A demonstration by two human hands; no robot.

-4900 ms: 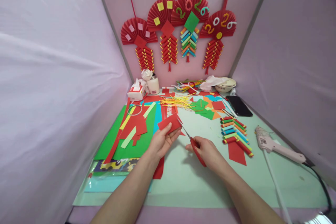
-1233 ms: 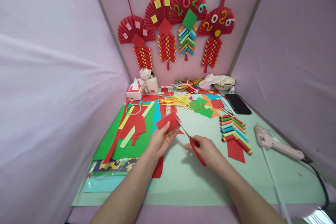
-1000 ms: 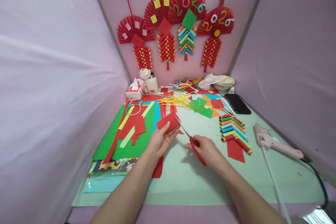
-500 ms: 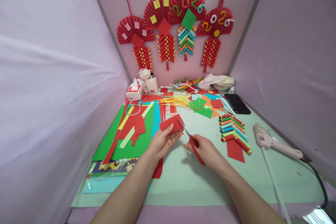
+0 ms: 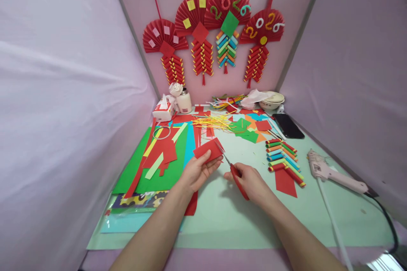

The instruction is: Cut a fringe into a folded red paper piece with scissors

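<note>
Near the middle of the table, my left hand [image 5: 197, 172] pinches a small red paper [image 5: 207, 150] between thumb and fingers, its thumb on top. My right hand [image 5: 249, 181] is closed round the red handles of a pair of scissors [image 5: 237, 178]. The scissors point up and to the left, with their blades at the right edge of the red paper. Right of the hands lies a row of coloured paper rolls [image 5: 284, 156], with a red paper piece [image 5: 285, 183] under its lower end.
Green sheets [image 5: 127, 178] with red scraps lie at the left. Yellow strips [image 5: 213, 122], a tissue box [image 5: 163, 110] and bowls [image 5: 271, 100] are at the back. A phone [image 5: 288, 125] and glue gun [image 5: 333, 173] lie right. Red fan ornaments [image 5: 227, 4] hang on the back wall.
The scissor blades have shifted very slightly against the right edge of the red paper. Both hands keep nearly the same place and hold.
</note>
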